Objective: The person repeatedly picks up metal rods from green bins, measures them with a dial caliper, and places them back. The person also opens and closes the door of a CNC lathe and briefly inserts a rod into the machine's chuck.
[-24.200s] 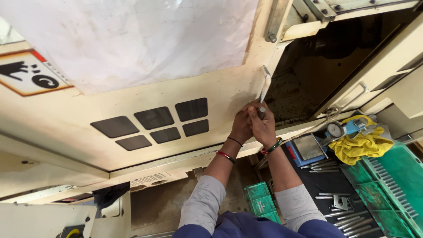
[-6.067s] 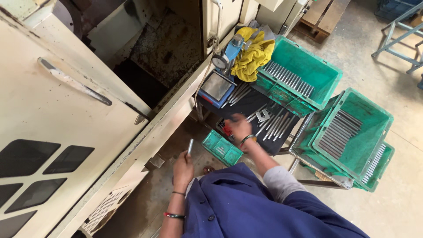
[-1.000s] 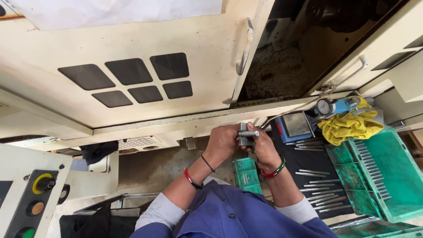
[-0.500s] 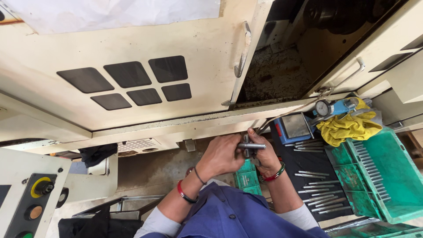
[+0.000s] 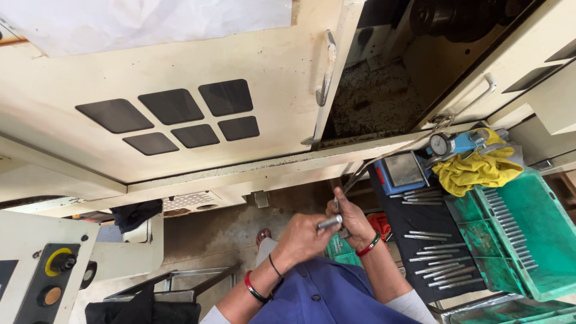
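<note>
Steel, short and shiny, the metal pin [image 5: 329,222] is sitting pinched in the closed left hand [image 5: 303,239] while the right hand [image 5: 354,219] is curling closed against it, above the black surface [image 5: 420,231].

I count my two hands [image 5: 303,240], with one short metal pin [image 5: 329,222] between them. On the machine door [image 5: 180,72] there are five dark panels [image 5: 174,106] and one handle [image 5: 327,69]. I see one dial gauge [image 5: 440,144], one yellow cloth [image 5: 474,170], two green crates [image 5: 528,234], and roughly a dozen loose pins [image 5: 429,246] on the black mat [image 5: 447,288]
</note>
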